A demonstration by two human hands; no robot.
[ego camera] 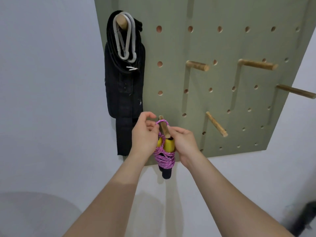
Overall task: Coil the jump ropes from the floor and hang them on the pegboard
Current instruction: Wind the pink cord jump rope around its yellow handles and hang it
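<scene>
A pink jump rope (pixel 165 159) is coiled into a tight bundle around its yellow-and-black handles (pixel 168 145). A loop of the rope lies over a wooden peg (pixel 163 127) low on the green pegboard (pixel 222 103). My left hand (pixel 145 134) pinches the loop on the peg's left side. My right hand (pixel 183 142) holds the bundle at the handles on the right. The black handle ends hang below the board's bottom edge.
Black straps with grey carabiners (pixel 124 40) hang from a peg at the board's upper left. Several bare wooden pegs (pixel 197 65) stick out to the right. A white wall surrounds the board. A dark object (pixel 306 219) sits at the lower right.
</scene>
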